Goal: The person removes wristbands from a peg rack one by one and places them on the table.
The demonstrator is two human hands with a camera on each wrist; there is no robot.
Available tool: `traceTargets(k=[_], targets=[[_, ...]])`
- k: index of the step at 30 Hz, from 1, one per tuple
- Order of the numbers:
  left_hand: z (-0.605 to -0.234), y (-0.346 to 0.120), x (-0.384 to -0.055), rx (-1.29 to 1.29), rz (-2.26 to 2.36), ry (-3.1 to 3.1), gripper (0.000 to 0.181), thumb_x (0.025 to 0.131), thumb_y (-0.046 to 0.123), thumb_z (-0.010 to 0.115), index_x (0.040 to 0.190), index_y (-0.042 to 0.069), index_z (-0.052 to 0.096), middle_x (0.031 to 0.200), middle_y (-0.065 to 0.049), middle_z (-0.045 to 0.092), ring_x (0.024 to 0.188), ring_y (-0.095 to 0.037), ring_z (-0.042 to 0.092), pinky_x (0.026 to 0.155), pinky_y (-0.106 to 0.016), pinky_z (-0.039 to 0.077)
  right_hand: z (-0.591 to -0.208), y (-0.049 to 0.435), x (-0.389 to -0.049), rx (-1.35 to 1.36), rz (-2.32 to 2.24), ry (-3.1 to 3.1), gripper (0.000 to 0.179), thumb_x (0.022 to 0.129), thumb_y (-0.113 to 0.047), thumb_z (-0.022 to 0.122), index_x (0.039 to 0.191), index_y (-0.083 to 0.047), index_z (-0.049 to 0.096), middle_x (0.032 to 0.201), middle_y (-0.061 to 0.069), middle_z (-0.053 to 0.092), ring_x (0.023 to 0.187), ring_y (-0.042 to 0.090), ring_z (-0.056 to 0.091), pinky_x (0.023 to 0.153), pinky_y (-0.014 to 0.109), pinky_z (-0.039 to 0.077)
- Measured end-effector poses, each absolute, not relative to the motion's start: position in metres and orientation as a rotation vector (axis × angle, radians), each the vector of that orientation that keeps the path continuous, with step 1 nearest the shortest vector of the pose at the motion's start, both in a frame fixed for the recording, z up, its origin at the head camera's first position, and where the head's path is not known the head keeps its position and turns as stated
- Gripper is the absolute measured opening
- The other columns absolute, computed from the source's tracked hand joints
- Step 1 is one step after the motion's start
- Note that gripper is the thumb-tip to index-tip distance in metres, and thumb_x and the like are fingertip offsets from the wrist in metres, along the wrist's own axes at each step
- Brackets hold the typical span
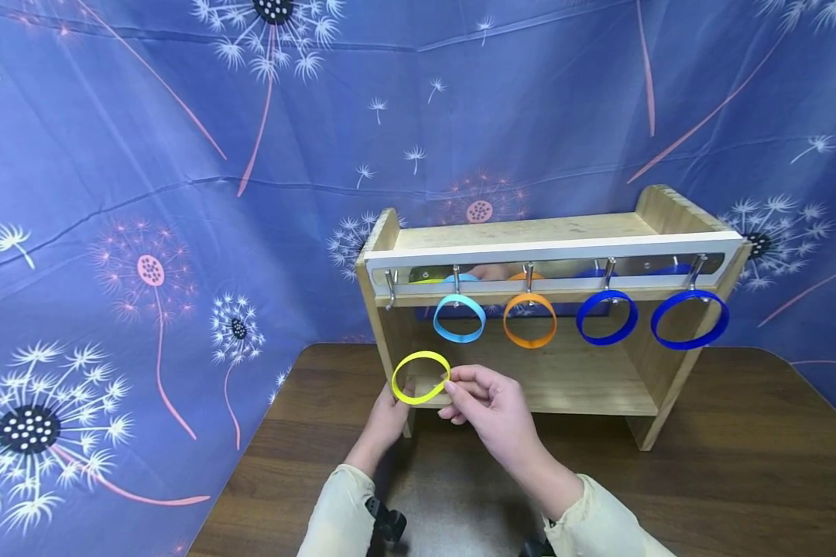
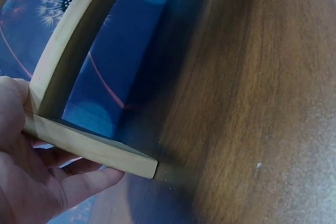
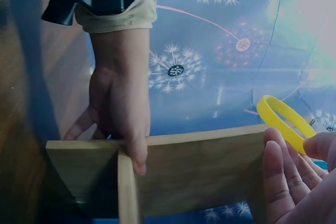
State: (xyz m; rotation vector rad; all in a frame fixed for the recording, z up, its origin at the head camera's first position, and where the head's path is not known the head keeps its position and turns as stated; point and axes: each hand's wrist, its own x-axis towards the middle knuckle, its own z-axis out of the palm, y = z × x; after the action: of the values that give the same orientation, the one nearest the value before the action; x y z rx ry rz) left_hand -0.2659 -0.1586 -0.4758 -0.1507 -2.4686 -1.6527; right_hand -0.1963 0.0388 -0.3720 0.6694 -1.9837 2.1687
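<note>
Between its thumb and fingers my right hand [image 1: 491,406] pinches a yellow wristband [image 1: 421,355], held in front of the shelf's left side, below an unoccupied hook [image 1: 390,288]. The same yellow wristband [image 3: 286,109] shows in the right wrist view, at the right. My left hand [image 1: 385,422] grips the lower left side panel of a wooden shelf [image 1: 564,387]. In the left wrist view, the left hand [image 2: 31,182] has its thumb on one side of that panel [image 2: 100,148] and fingers on the other.
From the other hooks hang a light blue wristband [image 1: 460,339], an orange wristband [image 1: 529,343] and two dark blue wristbands, one inner [image 1: 608,340] and one at the far right [image 1: 690,343]. The shelf stands on a brown wooden table [image 1: 752,464] before a blue dandelion-print cloth [image 1: 564,116].
</note>
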Motion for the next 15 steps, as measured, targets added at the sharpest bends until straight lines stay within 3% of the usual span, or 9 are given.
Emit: traceTargets(k=[4, 15], targets=[[-0.475, -0.159, -0.265, -0.155, -1.670, -2.465, 0.031, 0.103, 0.025, 0.050, 0.121, 0.000, 0.052, 0.117, -0.019, 0.062, 0.122, -0.037, 0.051, 0.104, -0.052, 0.037, -0.377, 0.042, -0.195, 0.641, 2.188, -2.006, 0.019, 0.093, -0.003, 0.065, 0.107, 0.010, 0.063, 0.092, 0.027, 0.070, 0.066, 0.019, 0.070, 0.061, 0.031, 0.057], [-0.479, -0.160, -0.267, -0.122, -1.649, -2.476, 0.030, 0.102, 0.027, 0.052, 0.115, 0.000, 0.053, 0.110, -0.017, 0.063, 0.115, -0.032, 0.054, 0.099, -0.049, 0.041, -0.390, 0.048, -0.192, 0.533, 2.192, -2.075, 0.019, 0.092, -0.003, 0.066, 0.105, 0.010, 0.064, 0.089, 0.017, 0.073, 0.067, 0.021, 0.071, 0.062, 0.031, 0.057]])
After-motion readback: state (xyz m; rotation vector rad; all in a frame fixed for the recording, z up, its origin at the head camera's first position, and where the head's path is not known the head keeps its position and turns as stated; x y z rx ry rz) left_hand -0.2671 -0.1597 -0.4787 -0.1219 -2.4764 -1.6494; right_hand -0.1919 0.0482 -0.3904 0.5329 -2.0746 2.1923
